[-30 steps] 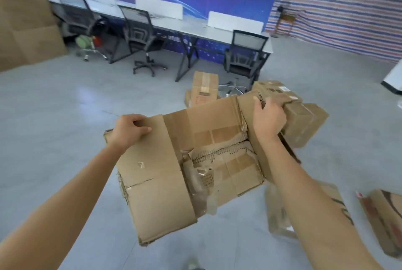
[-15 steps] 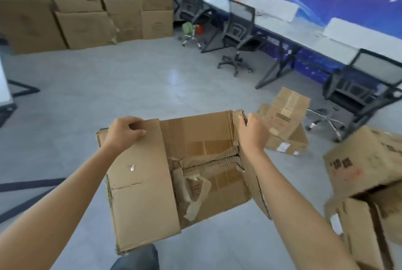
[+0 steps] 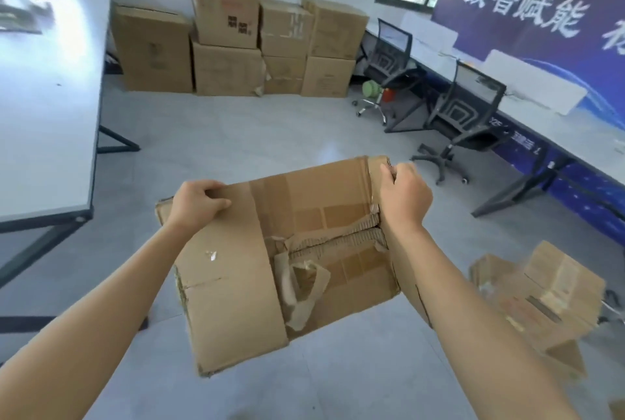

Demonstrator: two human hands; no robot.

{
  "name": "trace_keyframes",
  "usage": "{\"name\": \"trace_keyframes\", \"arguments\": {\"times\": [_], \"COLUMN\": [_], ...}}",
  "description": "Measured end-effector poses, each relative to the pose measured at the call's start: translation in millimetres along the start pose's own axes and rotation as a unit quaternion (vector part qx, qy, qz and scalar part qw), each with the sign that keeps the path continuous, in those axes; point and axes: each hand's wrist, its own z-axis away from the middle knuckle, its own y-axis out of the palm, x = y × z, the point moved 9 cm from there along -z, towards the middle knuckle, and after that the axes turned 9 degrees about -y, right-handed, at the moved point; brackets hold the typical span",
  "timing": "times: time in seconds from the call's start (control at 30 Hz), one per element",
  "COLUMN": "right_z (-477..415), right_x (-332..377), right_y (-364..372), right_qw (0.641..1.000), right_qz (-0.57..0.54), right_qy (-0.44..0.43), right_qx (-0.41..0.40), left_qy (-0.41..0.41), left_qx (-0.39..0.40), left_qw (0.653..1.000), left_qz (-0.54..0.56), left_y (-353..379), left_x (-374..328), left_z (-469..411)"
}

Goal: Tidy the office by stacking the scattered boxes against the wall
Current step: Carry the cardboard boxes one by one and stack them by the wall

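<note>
I carry a torn, worn cardboard box [image 3: 236,284] in front of me, above the floor, its ripped top flaps facing up. My left hand [image 3: 196,205] grips its far left edge and my right hand [image 3: 404,198] grips its far right corner. Straight ahead, a stack of cardboard boxes [image 3: 236,44] stands two high against the white far wall. Some loose boxes [image 3: 541,298] lie on the floor at my right.
A long white table [image 3: 44,91] with black legs runs along the left. Desks [image 3: 558,122] with black office chairs [image 3: 463,115] line the blue banner wall on the right. Grey floor stretches between me and the stack.
My view has swung left: the stack against the wall moved from the upper left to straight ahead, the desks and loose boxes slid right. Both hands keep the same grip on the box.
</note>
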Motion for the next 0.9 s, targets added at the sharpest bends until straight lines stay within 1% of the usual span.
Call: {"name": "trace_keyframes", "arguments": {"times": [0.13,0.27,0.5,0.67,0.73,0.8,0.9], "right_z": [-68,-138,-277,-369,-399,-423,-456], "right_x": [21,36,45,46,50,59,70], "right_y": [7,22,70,108,123,140,171], "right_qw": [0.996,0.986,0.971,0.958,0.946,0.933,0.924], "right_qz": [-0.044,-0.062,-0.12,-0.159,-0.178,-0.18,-0.168], "right_qy": [-0.039,-0.086,-0.129,-0.152,-0.174,-0.214,-0.255], "right_qx": [-0.069,-0.126,-0.161,-0.186,-0.206,-0.227,-0.232], "left_qy": [0.017,0.038,0.083,0.083,0.084,0.08,0.058], "left_qx": [-0.052,-0.099,-0.173,-0.22,-0.235,-0.249,-0.25], "left_qw": [0.998,0.994,0.981,0.971,0.968,0.964,0.966], "left_qz": [0.002,-0.007,-0.017,-0.035,-0.036,-0.041,-0.041], "left_y": [-21,-36,-49,-46,-40,-34,-25], "left_x": [-31,-67,-144,-190,-201,-206,-200], "left_z": [-59,-114,-220,-297,-323,-346,-382]}}
